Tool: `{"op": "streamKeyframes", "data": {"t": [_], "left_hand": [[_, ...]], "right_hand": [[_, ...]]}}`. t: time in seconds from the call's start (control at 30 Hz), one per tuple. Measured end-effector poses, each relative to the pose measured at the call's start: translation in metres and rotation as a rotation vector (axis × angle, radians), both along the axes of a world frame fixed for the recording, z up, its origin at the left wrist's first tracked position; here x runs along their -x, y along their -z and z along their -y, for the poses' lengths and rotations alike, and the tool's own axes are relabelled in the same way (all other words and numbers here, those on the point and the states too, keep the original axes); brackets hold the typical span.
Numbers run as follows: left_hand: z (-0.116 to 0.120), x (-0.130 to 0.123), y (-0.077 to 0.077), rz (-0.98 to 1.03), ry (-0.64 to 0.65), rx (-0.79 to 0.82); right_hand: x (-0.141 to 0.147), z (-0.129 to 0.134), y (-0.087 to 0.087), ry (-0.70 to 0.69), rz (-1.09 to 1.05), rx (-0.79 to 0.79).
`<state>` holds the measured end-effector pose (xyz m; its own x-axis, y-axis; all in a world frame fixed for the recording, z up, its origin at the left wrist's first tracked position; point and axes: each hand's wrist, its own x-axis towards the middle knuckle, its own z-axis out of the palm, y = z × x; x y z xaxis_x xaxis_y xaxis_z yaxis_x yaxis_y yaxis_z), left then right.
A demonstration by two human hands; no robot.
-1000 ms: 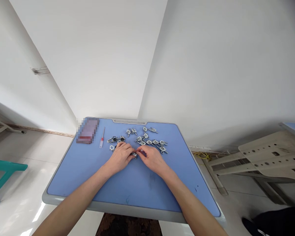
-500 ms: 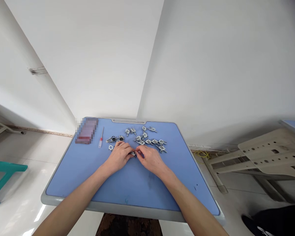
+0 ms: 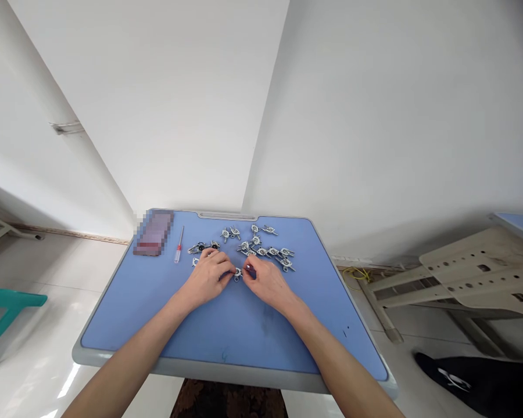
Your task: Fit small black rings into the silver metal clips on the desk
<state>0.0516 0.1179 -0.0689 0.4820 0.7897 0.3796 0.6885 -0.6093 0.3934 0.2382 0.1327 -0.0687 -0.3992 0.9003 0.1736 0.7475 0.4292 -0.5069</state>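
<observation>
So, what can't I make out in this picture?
All in the head view:
Small silver metal part: partly covered by the bare left hand.
Whether the bare right hand grips anything: too small, obscured by the hand itself.
Flat purplish rectangular object: blurred into blocks.
Green stool-like plastic piece: cut off by the left edge.

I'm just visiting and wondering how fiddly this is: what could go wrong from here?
The small metal fitting could slip, since only the fingertips of the left hand seem to steady it. The right hand might nudge the loose metal fittings lying just beyond it. The screwdriver lies loose on the blue desk, so a stray knock might roll it.
</observation>
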Motion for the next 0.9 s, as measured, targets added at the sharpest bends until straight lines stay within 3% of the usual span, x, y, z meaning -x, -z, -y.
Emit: {"op": "streamKeyframes", "data": {"t": [0.43, 0.7, 0.8, 0.9], "left_hand": [[-0.007, 0.000, 0.014, -0.021, -0.006, 0.039], [-0.001, -0.005, 0.011, -0.194, -0.026, -0.072], [-0.001, -0.004, 0.010, -0.108, -0.051, -0.032], [-0.003, -0.001, 0.007, 0.143, -0.104, 0.145]], "right_hand": [[0.000, 0.002, 0.002, -0.036, -0.016, -0.004], [0.000, 0.002, 0.002, -0.047, -0.007, -0.008], [0.000, 0.002, 0.002, -0.042, 0.005, -0.004], [0.000, 0.002, 0.001, -0.025, -0.020, -0.018]]}}
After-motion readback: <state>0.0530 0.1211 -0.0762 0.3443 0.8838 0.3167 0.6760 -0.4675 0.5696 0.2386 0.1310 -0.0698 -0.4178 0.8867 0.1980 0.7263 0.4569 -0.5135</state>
